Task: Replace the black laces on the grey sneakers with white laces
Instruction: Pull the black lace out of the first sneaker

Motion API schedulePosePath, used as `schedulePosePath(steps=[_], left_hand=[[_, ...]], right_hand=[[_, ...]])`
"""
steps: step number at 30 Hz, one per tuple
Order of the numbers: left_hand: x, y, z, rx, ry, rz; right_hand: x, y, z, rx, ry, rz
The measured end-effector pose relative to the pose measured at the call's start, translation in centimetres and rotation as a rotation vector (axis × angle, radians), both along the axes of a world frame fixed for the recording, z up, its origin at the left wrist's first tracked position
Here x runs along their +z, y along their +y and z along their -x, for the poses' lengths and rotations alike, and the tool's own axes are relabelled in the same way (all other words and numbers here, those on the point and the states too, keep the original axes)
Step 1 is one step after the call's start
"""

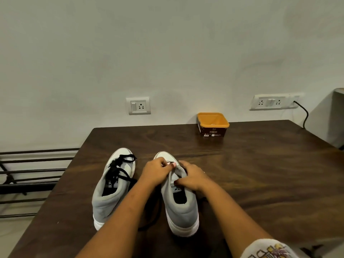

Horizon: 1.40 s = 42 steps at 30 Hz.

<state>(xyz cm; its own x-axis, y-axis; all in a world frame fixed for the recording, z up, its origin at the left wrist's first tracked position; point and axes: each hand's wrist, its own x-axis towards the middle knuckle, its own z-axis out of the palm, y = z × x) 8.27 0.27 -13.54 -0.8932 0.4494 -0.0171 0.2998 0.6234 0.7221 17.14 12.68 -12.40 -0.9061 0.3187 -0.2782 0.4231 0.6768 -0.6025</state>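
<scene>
Because the dark brown wooden table (260, 174) carries both shoes with heels toward the person and toes toward the wall, each shoe's long axis runs straight away from the body, and the forearms reach along it. The right grey fabric sneaker with a white sole (181, 209) sits directly under both hands. The left grey sneaker (106, 198) stands just beside it, nearer the left forearm, with its loosened black lace (119, 168) threaded through the eyelets.

The right hand (193, 178) curls over the right sneaker's outer side, thumb on the tongue, steadying it. The left hand (156, 173) is farther forward, at the toe end of the lacing, fingertips bunched and apparently pinching a short stretch of black lace (171, 162). So the left hand looks placed to draw the lace out while the right braces the shoe.

No white laces can be made out. An orange plastic tub (213, 123) stands well apart by the wall.
</scene>
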Motion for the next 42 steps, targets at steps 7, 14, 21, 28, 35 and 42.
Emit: schedulePosePath(steps=[7,14,21,28,35,42], left_hand=[[0.6,-0.3,0.9,-0.031,0.121,0.156],[1.1,-0.5,0.1,0.134,-0.382,-0.701],[2.7,0.7,-1.0,0.267,-0.587,-1.157],[1.6,-0.4,0.1,0.14,-0.21,-0.525],[1.9,1.1,-1.5,-0.054,0.14,0.189],[2.6,2.1,-2.4,0.027,0.214,0.324]], right_hand=[[-0.4,-0.8,0.8,-0.028,0.071,-0.07],[-0.9,-0.6,1.0,-0.123,0.123,-0.022],[-1.3,-0.7,1.1,-0.293,0.122,-0.018],[-2.1,-1.2,1.4,-0.354,0.117,0.031],[-2.3,-1.4,1.6,-0.356,0.112,0.009],[-2.0,-1.6,1.5,-0.313,0.117,0.012]])
